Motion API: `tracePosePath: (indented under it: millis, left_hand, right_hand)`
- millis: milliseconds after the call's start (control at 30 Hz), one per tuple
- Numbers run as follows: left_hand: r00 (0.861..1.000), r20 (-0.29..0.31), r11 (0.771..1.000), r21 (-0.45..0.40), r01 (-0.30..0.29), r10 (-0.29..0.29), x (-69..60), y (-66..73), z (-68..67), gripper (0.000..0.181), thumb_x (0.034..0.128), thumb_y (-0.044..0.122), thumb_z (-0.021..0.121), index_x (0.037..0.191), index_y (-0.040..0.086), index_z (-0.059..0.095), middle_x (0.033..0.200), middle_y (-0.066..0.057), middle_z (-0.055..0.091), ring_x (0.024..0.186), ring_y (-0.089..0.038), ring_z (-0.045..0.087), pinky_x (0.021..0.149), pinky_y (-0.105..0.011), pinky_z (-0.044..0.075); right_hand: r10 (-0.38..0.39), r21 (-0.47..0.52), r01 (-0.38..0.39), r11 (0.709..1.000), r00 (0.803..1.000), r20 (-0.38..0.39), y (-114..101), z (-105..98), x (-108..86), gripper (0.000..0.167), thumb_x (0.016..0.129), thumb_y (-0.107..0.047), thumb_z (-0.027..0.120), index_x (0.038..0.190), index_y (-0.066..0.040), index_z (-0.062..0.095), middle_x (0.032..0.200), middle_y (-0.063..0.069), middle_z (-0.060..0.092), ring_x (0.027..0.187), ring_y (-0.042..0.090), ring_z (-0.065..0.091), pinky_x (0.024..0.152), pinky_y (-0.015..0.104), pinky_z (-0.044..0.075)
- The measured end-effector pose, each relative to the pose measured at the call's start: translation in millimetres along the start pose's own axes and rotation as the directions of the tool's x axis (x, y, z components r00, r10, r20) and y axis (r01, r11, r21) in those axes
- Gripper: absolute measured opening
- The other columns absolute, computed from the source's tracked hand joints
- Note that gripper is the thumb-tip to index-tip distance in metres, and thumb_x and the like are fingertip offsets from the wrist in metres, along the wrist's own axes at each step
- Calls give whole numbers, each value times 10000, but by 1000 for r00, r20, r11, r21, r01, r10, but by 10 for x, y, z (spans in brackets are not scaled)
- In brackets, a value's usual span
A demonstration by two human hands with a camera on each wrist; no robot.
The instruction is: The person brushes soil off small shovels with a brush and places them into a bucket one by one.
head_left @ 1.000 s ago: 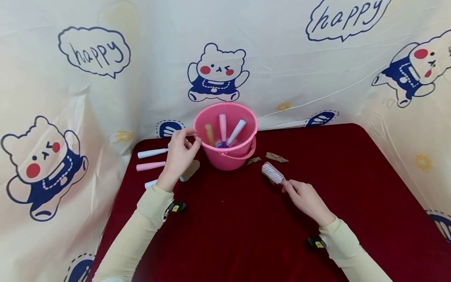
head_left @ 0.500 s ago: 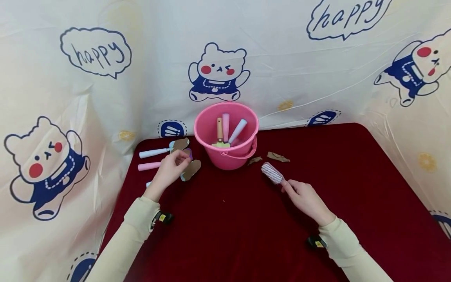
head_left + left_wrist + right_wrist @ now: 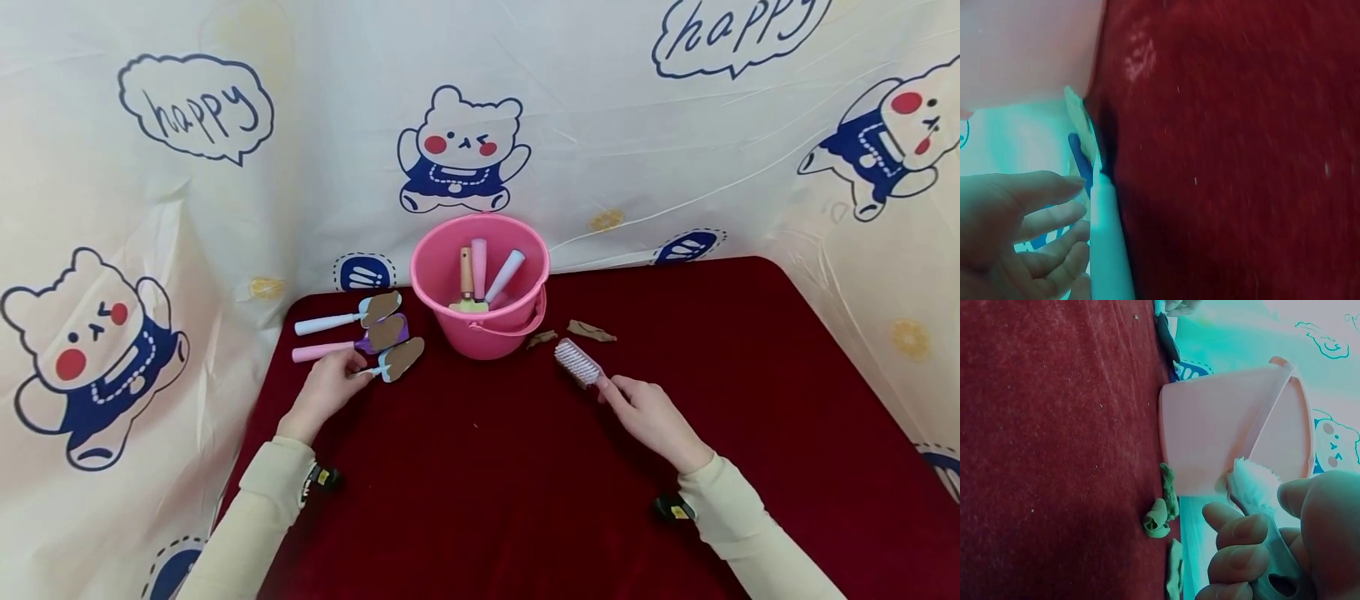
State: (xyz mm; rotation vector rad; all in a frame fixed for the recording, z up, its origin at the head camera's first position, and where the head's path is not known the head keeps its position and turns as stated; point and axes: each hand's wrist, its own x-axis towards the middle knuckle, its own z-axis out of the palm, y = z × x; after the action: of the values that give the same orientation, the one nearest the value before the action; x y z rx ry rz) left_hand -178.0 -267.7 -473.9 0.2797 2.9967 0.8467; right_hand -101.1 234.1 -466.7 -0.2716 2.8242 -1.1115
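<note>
My left hand [image 3: 327, 392] reaches to the nearest of three small trowels [image 3: 401, 360] lying side by side at the left. In the left wrist view, its fingers are loosely bent beside that trowel's pale blue handle [image 3: 1109, 240], not wrapped round it. Above it lie a purple-bladed trowel [image 3: 324, 351] with a pink handle and another light blue trowel [image 3: 327, 323]. Brown matter covers much of all three blades. My right hand [image 3: 651, 415] grips a brush [image 3: 577, 363] by its handle, white bristles facing up in the head view.
A pink bucket [image 3: 480, 337] stands at the back middle, holding a wooden-handled tool [image 3: 467, 271], a pink handle [image 3: 479, 265] and a light blue handle [image 3: 506, 273]. Curled brown scraps [image 3: 592, 331] lie right of it. A dark red cloth [image 3: 480, 500] covers the table; printed curtains surround it.
My left hand has come away from the bucket's rim, down and left to the nearest trowel. The tools in the bucket have shifted, and a yellowish tool head now shows. My right hand stays nearly still.
</note>
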Motion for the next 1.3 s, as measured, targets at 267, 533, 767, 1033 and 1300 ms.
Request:
tracePosePath:
  millis: [267, 533, 767, 1033, 1300]
  left_hand:
    - [992, 120, 993, 112, 26, -39, -13, -88, -31, 166, 914, 180, 777, 975, 51, 691, 881, -97, 684, 786, -261, 598, 695, -480, 508]
    - [973, 222, 994, 101, 43, -65, -26, -33, -33, 168, 906, 181, 714, 971, 79, 597, 763, -46, 600, 657, -199, 527, 586, -349, 433]
    - [954, 298, 999, 10, -41, 36, -35, 50, 5, 125, 899, 90, 677, 1014, 70, 632, 728, -6, 594, 617, -150, 514, 603, -316, 443]
    - [922, 364, 991, -28, -130, 131, -79, 362, 8, 96, 859, 38, 682, 945, 75, 704, 691, 37, 577, 604, -125, 502, 594, -287, 442]
    - [914, 338, 966, 45, -255, 226, -171, 685, 28, 76, 886, 104, 708, 954, 138, 709, 721, 77, 580, 607, -87, 487, 571, -281, 442]
  right_hand:
    - [3, -2, -3, 1000, 1000, 11, -2, 18, 12, 435, 1113, -431, 461, 999, -108, 730, 647, -50, 447, 586, 118, 418, 611, 298, 424]
    - [6, -2, -6, 1000, 1000, 2, 31, 19, 7, 451, 1116, -439, 446, 994, -111, 732, 634, -56, 425, 553, 105, 389, 560, 290, 403]
    - [14, 16, -14, 1000, 1000, -4, 41, 20, -2, 459, 1116, -458, 431, 955, -152, 733, 620, -70, 409, 530, 98, 376, 511, 282, 380]
    - [4, 0, -4, 1000, 1000, -4, 7, 16, 7, 452, 1116, -450, 436, 965, -144, 733, 615, -73, 389, 529, 90, 357, 514, 279, 369]
    - [-17, 2, 17, 1000, 1000, -9, -41, 24, 17, 454, 1118, -443, 435, 959, -139, 732, 614, -71, 382, 525, 81, 350, 507, 280, 367]
